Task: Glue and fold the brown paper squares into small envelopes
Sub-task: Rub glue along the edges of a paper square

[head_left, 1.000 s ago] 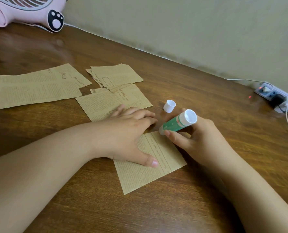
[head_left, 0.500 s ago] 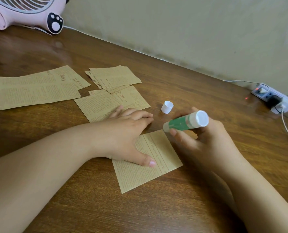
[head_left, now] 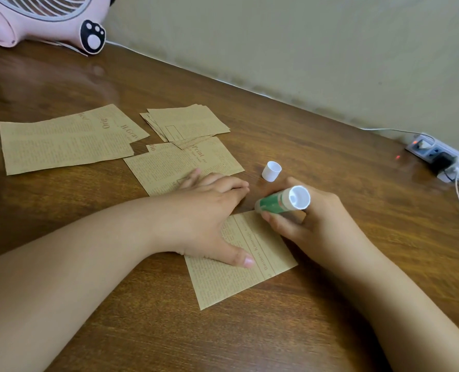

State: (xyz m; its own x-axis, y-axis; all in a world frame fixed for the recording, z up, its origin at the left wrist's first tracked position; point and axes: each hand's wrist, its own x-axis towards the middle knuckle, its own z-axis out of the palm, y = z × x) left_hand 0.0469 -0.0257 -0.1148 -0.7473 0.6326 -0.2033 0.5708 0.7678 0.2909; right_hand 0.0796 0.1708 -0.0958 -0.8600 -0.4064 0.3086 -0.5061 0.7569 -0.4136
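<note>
Fan [head_left: 43, 20] cut off at top-left edge; only its lower pink body and paw-print foot show. Power strip [head_left: 441, 159] partly cut by right edge, its cable running out of view. Print on all papers too small to read, apart from a few large headline letters. Glue stick [head_left: 282, 202] tip hidden from this angle; contact with paper cannot be confirmed. Square [head_left: 239, 264] lies flat on table [head_left: 330, 162] in front of the person, its upper-left part covered by left hand [head_left: 207, 216]. Left hand lies flat, fingers straight, palm and thumb pressing the square down. Right hand [head_left: 317, 224] curls round the glue stick, holding it tilted, tip end at the square's far corner, white base pointing up toward camera. Cap [head_left: 271, 171] stands apart on the table just beyond both hands, open end up. Beyond left hand: a larger sheet [head_left: 180, 165], left fingertips resting on its near edge; a fanned stack [head_left: 188, 122] overlapping its far side; a long strip [head_left: 64, 140] to the left.
</note>
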